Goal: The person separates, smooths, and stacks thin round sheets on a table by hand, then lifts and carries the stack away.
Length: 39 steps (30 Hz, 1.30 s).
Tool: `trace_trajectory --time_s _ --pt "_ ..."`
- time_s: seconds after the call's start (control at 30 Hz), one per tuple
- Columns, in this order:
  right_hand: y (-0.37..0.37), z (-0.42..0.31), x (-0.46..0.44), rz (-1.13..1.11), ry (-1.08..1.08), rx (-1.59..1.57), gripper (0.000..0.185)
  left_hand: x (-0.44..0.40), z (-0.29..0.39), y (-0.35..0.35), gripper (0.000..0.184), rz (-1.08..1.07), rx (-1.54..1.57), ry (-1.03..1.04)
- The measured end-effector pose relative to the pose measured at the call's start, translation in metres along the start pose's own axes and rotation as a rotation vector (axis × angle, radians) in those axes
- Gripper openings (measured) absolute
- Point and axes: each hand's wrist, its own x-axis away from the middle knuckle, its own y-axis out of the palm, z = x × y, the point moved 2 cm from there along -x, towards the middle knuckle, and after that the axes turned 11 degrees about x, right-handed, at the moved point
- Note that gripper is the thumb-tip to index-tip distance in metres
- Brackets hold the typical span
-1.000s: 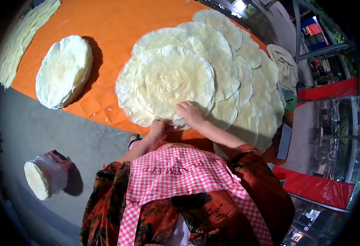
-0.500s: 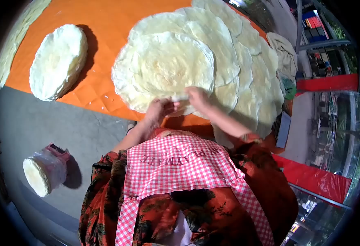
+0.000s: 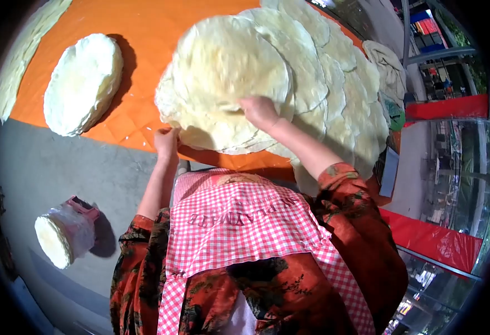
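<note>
In my right hand is the near edge of a thin, pale round flatbread, which is partly lifted and slightly blurred over the pile. My left hand is closed at the near-left rim of the flatbread below, its fingertips pinched on that edge. More overlapping flatbreads spread out to the right. Apart from them, on the left of the orange cloth, sits a thick round stack of flatbreads.
Another row of flatbreads lies along the far-left edge of the table. On the floor at lower left, a stack wrapped in clear plastic rests on a pink stool. A crumpled pale cloth is at the right.
My left hand has moved left along the pile's near edge, away from my right hand. The top flatbread has been raised and shifted away from me; my right hand has moved slightly up and left.
</note>
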Motion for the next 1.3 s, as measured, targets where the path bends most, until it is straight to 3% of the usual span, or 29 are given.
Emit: trace_trajectory --time_s 0.1,0.23,0.33,0.47,0.6,0.8,0.97,1.1,1.2,1.3 --pt "0.036 0.013 -0.015 -0.228 0.129 0.027 0.015 0.007 -0.013 -0.005 0.014 -0.115 0.066 -0.035" --pt "-0.049 -0.017 -0.032 0.124 0.0 0.019 0.012 0.06 0.002 0.003 0.018 -0.316 0.343 -0.261" --pt "-0.046 -0.058 -0.01 0.295 -0.032 0.107 0.012 0.06 -0.013 0.002 0.024 -0.376 0.449 -0.301" --pt "0.063 -0.067 0.032 0.097 -0.132 0.029 0.02 0.056 -0.021 0.005 0.023 -0.338 0.51 -0.299" --pt "0.055 -0.068 0.034 0.074 -0.088 -0.084 0.03 0.055 -0.026 0.011 0.022 -0.281 0.505 -0.278" --pt "0.047 -0.053 0.033 -0.026 -0.07 -0.224 0.038 0.067 -0.025 0.028 0.035 -0.306 0.438 -0.188" --pt "0.059 -0.048 0.037 0.066 -0.02 -0.3 0.032 0.067 -0.024 0.039 0.042 -0.198 0.388 -0.182" --pt "0.025 -0.059 0.027 0.283 -0.052 -0.074 0.026 0.069 -0.019 0.045 0.046 -0.141 0.387 -0.163" --pt "0.069 -0.062 0.046 0.181 -0.124 0.098 0.026 0.074 -0.023 0.047 0.051 -0.159 0.401 -0.103" --pt "0.048 -0.071 0.048 0.092 -0.094 -0.055 0.041 0.067 -0.029 0.045 0.055 -0.185 0.429 -0.089"
